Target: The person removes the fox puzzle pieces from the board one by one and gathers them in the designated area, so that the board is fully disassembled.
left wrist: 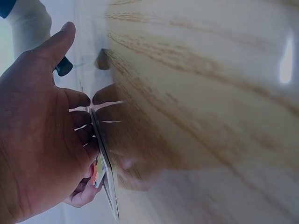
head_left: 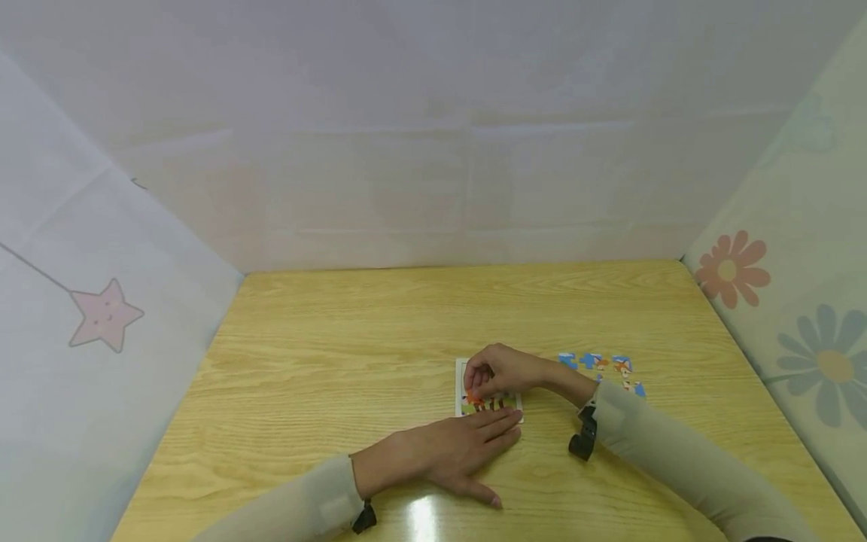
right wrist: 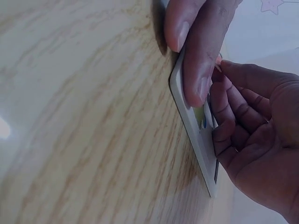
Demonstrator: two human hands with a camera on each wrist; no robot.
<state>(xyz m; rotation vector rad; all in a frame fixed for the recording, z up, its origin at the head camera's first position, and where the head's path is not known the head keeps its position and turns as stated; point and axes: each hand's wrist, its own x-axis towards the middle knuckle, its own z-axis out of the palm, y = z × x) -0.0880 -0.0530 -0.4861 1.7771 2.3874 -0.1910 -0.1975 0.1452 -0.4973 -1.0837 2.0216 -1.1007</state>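
Observation:
A small white-framed jigsaw board (head_left: 458, 388) lies on the wooden table in the head view, partly covered by both hands. My left hand (head_left: 459, 450) is stretched out flat, its fingertips resting on the board's near edge. Over the board, my right hand (head_left: 509, 370) pinches a jigsaw piece (head_left: 473, 397) with orange on it between thumb and fingers. That piece shows from the side in the left wrist view, tilted at the board. In the right wrist view two straight left fingers (right wrist: 198, 74) press on the board's frame (right wrist: 184, 109).
Several loose jigsaw pieces (head_left: 622, 366), blue and orange, lie right of the board, some partly behind the right forearm. The wooden table (head_left: 325, 339) meets white cloth walls at the back and sides. A dark band (head_left: 585, 433) sits on the right wrist.

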